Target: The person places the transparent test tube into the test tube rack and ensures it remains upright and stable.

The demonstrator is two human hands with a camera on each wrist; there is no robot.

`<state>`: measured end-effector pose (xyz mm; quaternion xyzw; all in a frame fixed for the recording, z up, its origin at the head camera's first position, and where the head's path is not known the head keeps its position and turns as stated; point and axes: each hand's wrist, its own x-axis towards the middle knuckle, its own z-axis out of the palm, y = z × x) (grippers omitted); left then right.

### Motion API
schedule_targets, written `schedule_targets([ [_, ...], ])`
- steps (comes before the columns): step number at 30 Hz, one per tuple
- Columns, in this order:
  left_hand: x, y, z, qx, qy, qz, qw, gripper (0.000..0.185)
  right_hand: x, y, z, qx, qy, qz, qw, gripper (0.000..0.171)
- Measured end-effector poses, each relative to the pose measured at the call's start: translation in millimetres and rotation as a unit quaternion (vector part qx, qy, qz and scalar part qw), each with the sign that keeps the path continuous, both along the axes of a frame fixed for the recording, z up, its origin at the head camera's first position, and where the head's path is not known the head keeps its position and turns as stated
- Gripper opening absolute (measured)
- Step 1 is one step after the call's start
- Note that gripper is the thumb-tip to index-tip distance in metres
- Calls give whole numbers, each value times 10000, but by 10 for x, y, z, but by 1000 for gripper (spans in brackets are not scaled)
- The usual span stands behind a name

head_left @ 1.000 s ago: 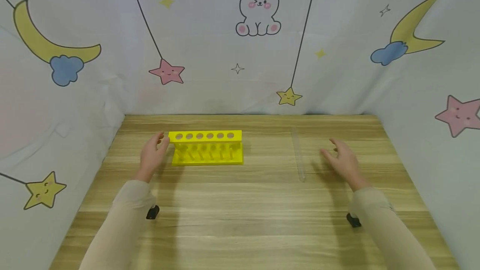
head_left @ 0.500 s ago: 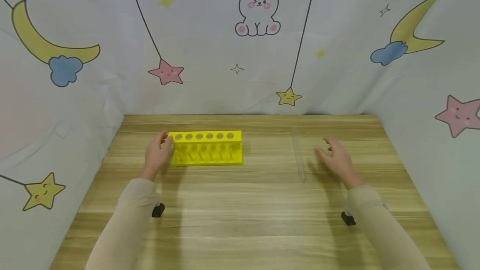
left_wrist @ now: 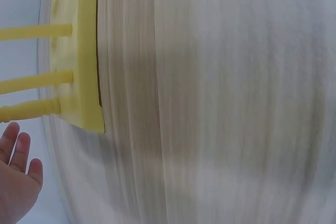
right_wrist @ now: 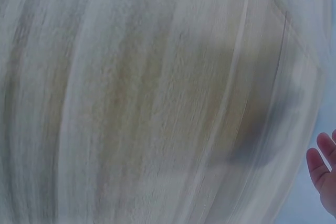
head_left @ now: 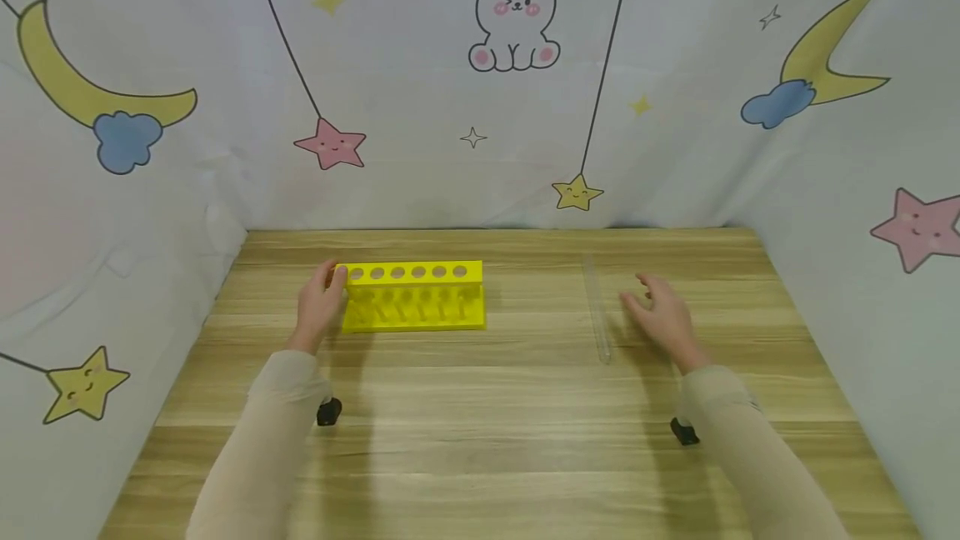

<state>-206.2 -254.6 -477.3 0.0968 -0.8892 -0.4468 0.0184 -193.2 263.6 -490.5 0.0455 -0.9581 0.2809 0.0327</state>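
Both hands closing in: L hand touching rack, R hand, fingers apart, nearing tube; pinch needed next.

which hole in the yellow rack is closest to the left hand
The end hole at the left of the yellow rack; the left hand sits right beside that end, the other five holes run away rightward.

No readable text anywhere

No words, numbers, brand marks or labels can be read on the yellow rack, the desk or the printed backdrop; the backdrop carries only drawn figures, a rabbit, stars, moons and clouds, with no lettering.
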Motion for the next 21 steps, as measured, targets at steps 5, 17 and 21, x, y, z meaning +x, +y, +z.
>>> schedule_targets([
  [5,-15,35,5,166,-31,116,9998,56,-24,-39,-20,3,42,-22,10000,55],
  [17,-74,91,-38,625,-120,469,9969,57,-101,-88,-131,-1,59,-90,9999,58],
  [21,-103,97,-66,692,-176,597,9957,55,-118,-105,-158,-6,38,-85,10000,57],
])
